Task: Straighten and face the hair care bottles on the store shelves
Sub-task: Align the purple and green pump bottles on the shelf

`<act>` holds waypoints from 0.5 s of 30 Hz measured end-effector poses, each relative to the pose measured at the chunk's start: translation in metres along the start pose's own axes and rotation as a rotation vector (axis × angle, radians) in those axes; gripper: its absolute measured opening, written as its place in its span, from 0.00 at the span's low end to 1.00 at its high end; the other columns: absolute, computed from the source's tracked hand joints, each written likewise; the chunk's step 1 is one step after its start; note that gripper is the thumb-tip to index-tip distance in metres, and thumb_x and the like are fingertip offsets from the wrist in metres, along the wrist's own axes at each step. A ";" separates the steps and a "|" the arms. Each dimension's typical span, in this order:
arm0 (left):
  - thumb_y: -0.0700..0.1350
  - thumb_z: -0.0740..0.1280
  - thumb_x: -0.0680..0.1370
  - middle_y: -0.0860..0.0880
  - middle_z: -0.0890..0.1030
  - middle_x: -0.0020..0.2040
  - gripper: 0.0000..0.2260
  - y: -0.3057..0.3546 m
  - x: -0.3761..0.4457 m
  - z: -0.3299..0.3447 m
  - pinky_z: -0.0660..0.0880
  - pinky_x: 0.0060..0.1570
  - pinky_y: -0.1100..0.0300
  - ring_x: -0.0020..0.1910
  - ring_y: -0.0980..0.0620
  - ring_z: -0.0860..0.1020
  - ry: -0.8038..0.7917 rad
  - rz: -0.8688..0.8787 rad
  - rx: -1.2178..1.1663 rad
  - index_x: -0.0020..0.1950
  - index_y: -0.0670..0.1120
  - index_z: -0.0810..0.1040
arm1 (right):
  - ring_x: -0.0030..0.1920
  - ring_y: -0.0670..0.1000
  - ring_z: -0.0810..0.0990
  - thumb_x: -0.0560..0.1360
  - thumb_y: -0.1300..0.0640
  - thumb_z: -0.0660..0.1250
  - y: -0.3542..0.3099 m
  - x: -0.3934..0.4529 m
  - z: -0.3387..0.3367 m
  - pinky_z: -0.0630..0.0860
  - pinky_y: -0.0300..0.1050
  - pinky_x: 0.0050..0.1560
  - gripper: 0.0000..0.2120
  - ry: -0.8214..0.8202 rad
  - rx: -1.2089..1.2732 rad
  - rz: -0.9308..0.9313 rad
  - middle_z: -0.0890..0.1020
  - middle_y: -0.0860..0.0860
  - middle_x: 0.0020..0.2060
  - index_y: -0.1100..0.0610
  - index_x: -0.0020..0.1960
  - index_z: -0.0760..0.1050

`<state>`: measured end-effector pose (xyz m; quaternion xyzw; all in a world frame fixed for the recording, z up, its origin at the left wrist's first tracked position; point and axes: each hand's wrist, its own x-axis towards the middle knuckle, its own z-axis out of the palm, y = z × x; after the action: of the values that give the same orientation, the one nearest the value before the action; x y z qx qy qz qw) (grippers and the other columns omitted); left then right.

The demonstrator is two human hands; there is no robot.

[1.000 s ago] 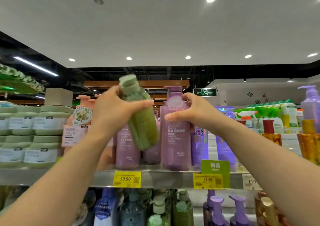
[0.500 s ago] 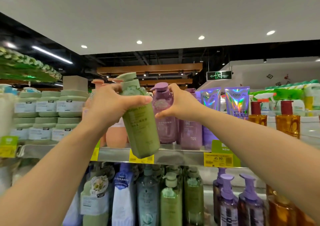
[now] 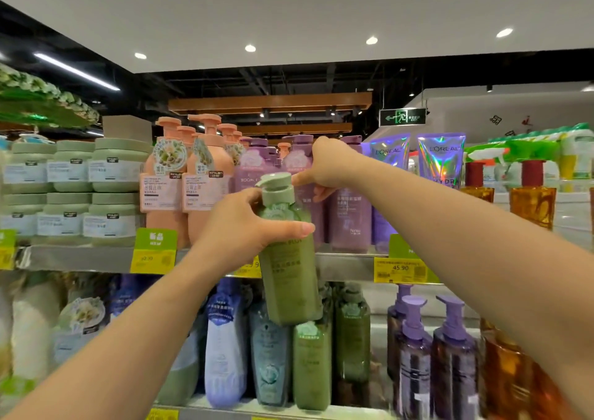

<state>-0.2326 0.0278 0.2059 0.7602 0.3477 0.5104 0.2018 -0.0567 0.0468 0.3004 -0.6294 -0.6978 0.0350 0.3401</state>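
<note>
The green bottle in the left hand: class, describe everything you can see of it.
The green bottle is a tall, matte olive pump bottle, plastic by its look, with a paler green pump cap and faint printed text. It is held off the shelves, nearly upright and slightly tilted. The left hand grips its shoulder, thumb across the front.

My left grip point(image 3: 247, 226) holds a pump bottle point(image 3: 287, 259) out in front of the upper shelf point(image 3: 80, 257), its base hanging before the lower-shelf bottles point(image 3: 311, 365). Behind it, my right grip point(image 3: 331, 165) is on a bottle point(image 3: 302, 175) standing on that upper shelf. Left of that bottle stand taller pump bottles point(image 3: 183, 181), then stacked jars point(image 3: 90, 191) farther left. Pouches point(image 3: 440, 159) stand to its right.
</note>
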 end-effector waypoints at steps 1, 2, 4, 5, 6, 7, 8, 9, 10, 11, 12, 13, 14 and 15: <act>0.62 0.82 0.56 0.62 0.84 0.40 0.25 -0.004 -0.001 0.006 0.77 0.38 0.60 0.37 0.64 0.81 -0.018 -0.003 0.018 0.47 0.54 0.82 | 0.27 0.54 0.83 0.74 0.51 0.75 0.000 0.001 0.001 0.85 0.48 0.35 0.20 -0.002 -0.041 -0.001 0.81 0.57 0.28 0.64 0.40 0.69; 0.64 0.80 0.54 0.62 0.84 0.42 0.27 -0.007 -0.003 0.011 0.79 0.43 0.57 0.40 0.63 0.82 -0.040 -0.004 0.038 0.48 0.55 0.82 | 0.28 0.53 0.83 0.75 0.50 0.74 -0.001 0.000 0.001 0.84 0.47 0.38 0.19 -0.009 -0.085 -0.001 0.81 0.56 0.27 0.63 0.39 0.71; 0.68 0.79 0.54 0.62 0.84 0.45 0.29 -0.013 -0.007 0.023 0.80 0.48 0.53 0.44 0.62 0.82 -0.094 0.013 0.074 0.50 0.57 0.82 | 0.30 0.51 0.84 0.77 0.48 0.72 -0.001 -0.003 0.003 0.83 0.44 0.43 0.18 0.008 -0.211 -0.005 0.82 0.53 0.27 0.64 0.44 0.73; 0.69 0.78 0.54 0.63 0.84 0.46 0.30 -0.015 -0.009 0.029 0.80 0.50 0.52 0.46 0.63 0.81 -0.115 0.021 0.088 0.52 0.58 0.81 | 0.35 0.51 0.85 0.78 0.48 0.70 -0.001 -0.007 0.004 0.81 0.43 0.45 0.20 0.035 -0.287 -0.022 0.85 0.54 0.31 0.67 0.53 0.74; 0.69 0.78 0.54 0.63 0.84 0.47 0.31 -0.018 -0.011 0.036 0.79 0.51 0.53 0.47 0.64 0.81 -0.134 0.029 0.098 0.53 0.58 0.81 | 0.43 0.53 0.86 0.79 0.48 0.70 0.000 -0.011 0.006 0.79 0.43 0.47 0.29 0.075 -0.362 -0.048 0.86 0.56 0.38 0.71 0.66 0.68; 0.70 0.78 0.54 0.64 0.83 0.48 0.32 -0.021 -0.014 0.043 0.79 0.52 0.53 0.48 0.65 0.80 -0.150 0.036 0.107 0.54 0.59 0.80 | 0.51 0.55 0.85 0.79 0.48 0.69 0.001 -0.016 0.008 0.77 0.45 0.49 0.38 0.118 -0.401 -0.080 0.87 0.58 0.46 0.71 0.76 0.57; 0.70 0.77 0.54 0.64 0.83 0.48 0.32 -0.023 -0.016 0.051 0.78 0.53 0.54 0.48 0.66 0.80 -0.166 0.044 0.115 0.54 0.59 0.80 | 0.57 0.57 0.83 0.79 0.48 0.69 0.004 -0.023 0.010 0.75 0.47 0.53 0.42 0.157 -0.392 -0.107 0.85 0.60 0.53 0.68 0.79 0.49; 0.70 0.77 0.54 0.63 0.83 0.48 0.32 -0.027 -0.018 0.058 0.78 0.53 0.54 0.48 0.66 0.80 -0.180 0.053 0.122 0.54 0.58 0.80 | 0.59 0.59 0.81 0.80 0.49 0.69 0.007 -0.032 0.011 0.74 0.48 0.57 0.42 0.188 -0.352 -0.153 0.83 0.60 0.59 0.64 0.81 0.48; 0.70 0.77 0.54 0.63 0.83 0.47 0.32 -0.030 -0.020 0.066 0.78 0.53 0.54 0.48 0.66 0.80 -0.193 0.063 0.134 0.54 0.58 0.79 | 0.60 0.60 0.80 0.80 0.50 0.69 0.012 -0.042 0.012 0.73 0.49 0.61 0.40 0.211 -0.299 -0.189 0.80 0.59 0.63 0.61 0.81 0.51; 0.71 0.76 0.54 0.62 0.83 0.48 0.34 -0.034 -0.022 0.073 0.78 0.53 0.54 0.49 0.65 0.79 -0.209 0.071 0.154 0.55 0.58 0.79 | 0.60 0.60 0.81 0.79 0.51 0.69 0.019 -0.053 0.014 0.73 0.48 0.63 0.36 0.243 -0.233 -0.223 0.79 0.58 0.66 0.58 0.81 0.56; 0.72 0.75 0.54 0.62 0.83 0.49 0.36 -0.037 -0.023 0.080 0.78 0.53 0.55 0.50 0.64 0.79 -0.225 0.083 0.180 0.58 0.58 0.78 | 0.59 0.59 0.81 0.79 0.52 0.70 0.028 -0.066 0.016 0.73 0.47 0.64 0.33 0.279 -0.172 -0.242 0.80 0.56 0.65 0.56 0.79 0.61; 0.73 0.74 0.54 0.62 0.83 0.52 0.39 -0.041 -0.025 0.087 0.77 0.54 0.55 0.52 0.64 0.79 -0.239 0.098 0.205 0.61 0.58 0.76 | 0.57 0.57 0.83 0.79 0.53 0.70 0.039 -0.081 0.020 0.74 0.45 0.62 0.28 0.316 -0.102 -0.251 0.83 0.54 0.61 0.54 0.76 0.68; 0.74 0.73 0.54 0.62 0.82 0.53 0.41 -0.045 -0.027 0.094 0.77 0.55 0.55 0.54 0.63 0.79 -0.242 0.111 0.229 0.63 0.59 0.75 | 0.53 0.53 0.84 0.78 0.55 0.70 0.050 -0.098 0.025 0.76 0.44 0.59 0.22 0.343 -0.020 -0.247 0.86 0.51 0.56 0.54 0.72 0.74; 0.74 0.73 0.54 0.62 0.82 0.54 0.40 -0.049 -0.030 0.098 0.76 0.55 0.55 0.54 0.62 0.78 -0.239 0.125 0.248 0.63 0.59 0.74 | 0.46 0.48 0.85 0.78 0.57 0.71 0.062 -0.114 0.033 0.78 0.43 0.54 0.17 0.364 0.069 -0.238 0.87 0.44 0.48 0.53 0.66 0.79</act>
<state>-0.1660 0.0440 0.1157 0.8546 0.3336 0.3811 0.1143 -0.0237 -0.0310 0.1969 -0.5265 -0.6926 -0.0958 0.4837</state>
